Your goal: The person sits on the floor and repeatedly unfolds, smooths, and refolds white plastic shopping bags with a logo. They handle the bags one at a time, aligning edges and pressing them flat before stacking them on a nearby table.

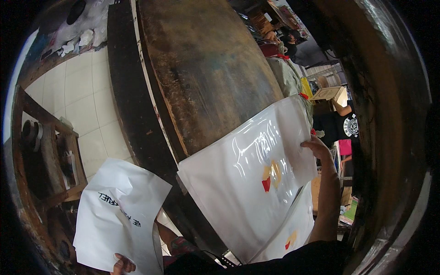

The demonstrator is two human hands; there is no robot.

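Brown, worn surface (201,68): it runs lengthwise away from the worker, its near end covered by glossy printed plastic sheets. Nearest, at lower left, the left hand (123,265) is closed on the lower edge of a separate white sheet (123,201) with dark lettering; this sheet hangs creased beside the surface, over the floor side. The right hand (316,147) has its thumb and fingers drawn together at the right edge of the upper printed sheet (261,156), which bears a red and yellow motif; a second printed sheet (286,233) shows from under it, nearer the body. For sound handling, keep the right pinch light and close to the edge, since slick film probably slides on its neighbour. Support the loose sheet at two points where possible; a one-edge hold will likely let it fold. Keep its print clear of the wooden stool (68,197) at left. Farther off stand a pale sack (286,78) beside the surface, a co-worker in black (339,126) and an open carton (327,94).
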